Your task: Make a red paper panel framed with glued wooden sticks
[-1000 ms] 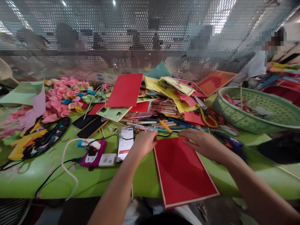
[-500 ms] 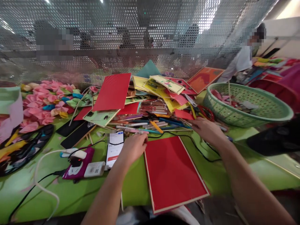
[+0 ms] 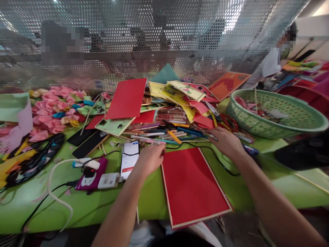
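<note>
A red card or board with pale edges (image 3: 196, 187) lies flat near the front edge, partly over it. My left hand (image 3: 152, 157) is at the board's upper left corner with its fingers curled together; what they hold, if anything, is hidden. Just beyond it lie loose pens and markers (image 3: 154, 140). My right hand (image 3: 226, 142) reaches into the right end of that pile, fingers stretched forward and down, the tips touching the pens; no held object shows. Red-handled scissors (image 3: 228, 122) lie just past it. A lit phone (image 3: 129, 159) lies left of my left hand.
A purple power strip (image 3: 92, 178) with plugs and cables is at left, near pink paper flowers (image 3: 50, 109). Coloured cards (image 3: 125, 99) are heaped against a perforated metal screen (image 3: 159, 37). A green basket (image 3: 280, 116) stands at right. Another person (image 3: 269, 65) is beyond it.
The view has shifted slightly. My right hand's fingers have moved a little further into the pens. My left hand stays curled at the board's corner.
</note>
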The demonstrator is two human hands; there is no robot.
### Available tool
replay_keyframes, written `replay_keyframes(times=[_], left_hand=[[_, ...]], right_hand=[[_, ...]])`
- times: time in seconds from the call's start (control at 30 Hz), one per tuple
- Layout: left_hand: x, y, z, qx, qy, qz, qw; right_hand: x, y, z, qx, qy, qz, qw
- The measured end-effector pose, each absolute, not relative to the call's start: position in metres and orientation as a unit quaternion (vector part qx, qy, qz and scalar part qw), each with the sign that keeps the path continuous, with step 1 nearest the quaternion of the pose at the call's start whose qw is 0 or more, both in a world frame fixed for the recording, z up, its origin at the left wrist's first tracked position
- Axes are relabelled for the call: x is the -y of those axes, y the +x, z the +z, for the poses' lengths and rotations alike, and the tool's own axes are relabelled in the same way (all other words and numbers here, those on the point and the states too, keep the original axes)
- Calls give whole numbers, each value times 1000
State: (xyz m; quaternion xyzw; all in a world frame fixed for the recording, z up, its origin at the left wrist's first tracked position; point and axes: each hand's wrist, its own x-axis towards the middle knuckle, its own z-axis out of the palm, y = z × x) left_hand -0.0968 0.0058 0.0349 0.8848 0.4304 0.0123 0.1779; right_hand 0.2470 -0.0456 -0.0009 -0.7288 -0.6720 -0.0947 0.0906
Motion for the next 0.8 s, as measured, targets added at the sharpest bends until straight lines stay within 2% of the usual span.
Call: replay_keyframes(times=[0.33,0.63,0.8], left_hand=[[-4,-97,35,-427,889,5,165],[-3,-98,36,-425,890,-1,166],[-3,-98,37,-424,890,-2,167]], right_hand=[[44,241,0,639,-753,-114,107],[49,222,6,706,-683,-101,157],[48,226,0,739,-656,-68,138]])
